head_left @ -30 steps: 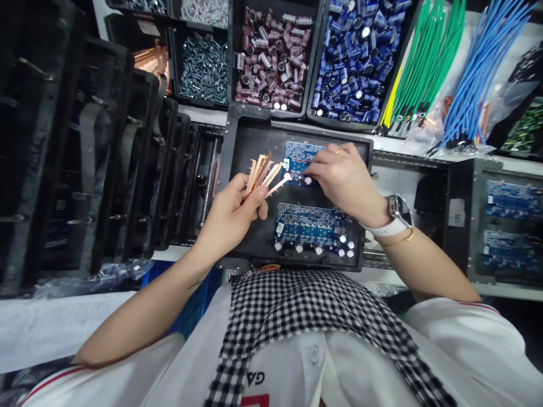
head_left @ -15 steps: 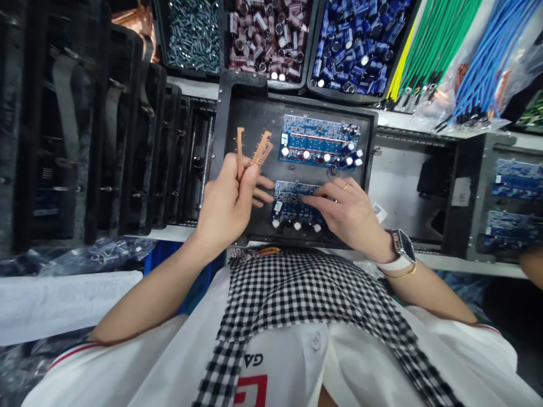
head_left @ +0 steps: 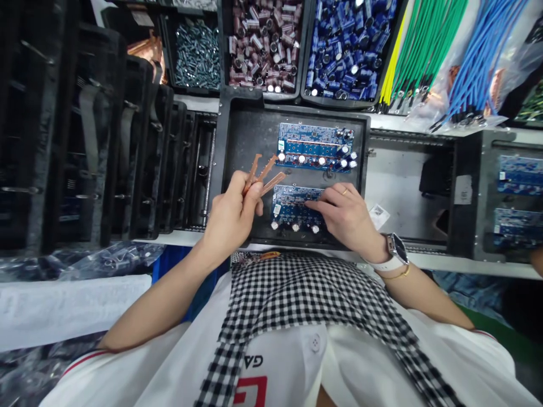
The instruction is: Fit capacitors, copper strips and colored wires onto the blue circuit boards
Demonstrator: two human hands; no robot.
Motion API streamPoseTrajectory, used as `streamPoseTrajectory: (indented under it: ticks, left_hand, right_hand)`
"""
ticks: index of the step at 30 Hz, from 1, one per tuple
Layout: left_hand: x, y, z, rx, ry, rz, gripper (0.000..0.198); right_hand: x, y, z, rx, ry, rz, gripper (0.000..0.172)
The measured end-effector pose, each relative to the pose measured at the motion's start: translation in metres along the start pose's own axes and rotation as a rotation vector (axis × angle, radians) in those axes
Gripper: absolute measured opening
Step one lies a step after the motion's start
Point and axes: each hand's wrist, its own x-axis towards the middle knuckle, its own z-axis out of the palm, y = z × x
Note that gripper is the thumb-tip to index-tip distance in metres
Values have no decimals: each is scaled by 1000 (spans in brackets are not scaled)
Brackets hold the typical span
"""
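My left hand (head_left: 232, 217) is closed around a small fan of copper strips (head_left: 263, 172), held up over the left part of a black tray (head_left: 248, 135). Two blue circuit boards lie in that tray. The far board (head_left: 316, 148) carries a row of capacitors along its near edge. My right hand (head_left: 345, 217), with a ring and a white watch, rests on the near board (head_left: 292, 206), its fingers pressed together on the board's top face. What those fingertips pinch, if anything, is hidden.
Bins at the back hold screws (head_left: 197, 53), maroon capacitors (head_left: 265, 48) and blue capacitors (head_left: 343, 48). Green wires (head_left: 419, 45) and blue wires (head_left: 479, 56) lie at the back right. Black trays (head_left: 106, 147) are stacked at the left. Another tray with blue boards (head_left: 515, 198) sits at the right.
My right hand moved from the far board down to the near board. The fan of copper strips in my left hand looks thinner and has shifted slightly.
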Motion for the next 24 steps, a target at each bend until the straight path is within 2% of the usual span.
streamPoseTrajectory:
  ticks: [4, 7, 9, 11, 13, 16, 18, 20, 22, 24]
  left_hand:
    - [0, -3, 3, 11, -11, 44, 22]
    - [-2, 1, 8, -63, -60, 26, 24]
    - [-4, 8, 11, -110, -133, 24, 23]
    - [-8, 17, 14, -143, -223, 57, 20]
    - [-11, 27, 18, -187, -304, 95, 19]
    - [-5, 41, 23, -283, -396, 106, 19]
    - [16, 53, 21, -299, -362, 133, 18]
    - [56, 68, 7, -166, -212, 192, 23]
    - [112, 82, -21, 172, 7, 225, 30]
    - [171, 91, -57, 599, 247, 194, 36]
  right_hand:
    - [2, -1, -7, 27, -71, 25, 34]
    - [10, -12, -16, 256, -41, 142, 27]
    - [16, -23, -22, 538, 65, 253, 32]
    - [21, -34, -26, 791, 213, 341, 24]
    - [25, -41, -28, 935, 349, 390, 7]
    - [27, -41, -27, 1031, 464, 433, 6]
    - [27, -38, -27, 1055, 559, 459, 8]
    - [27, -36, -30, 1121, 676, 476, 8]
    - [25, -37, -35, 1236, 737, 465, 10]
    - [20, -40, -43, 1266, 697, 454, 11]
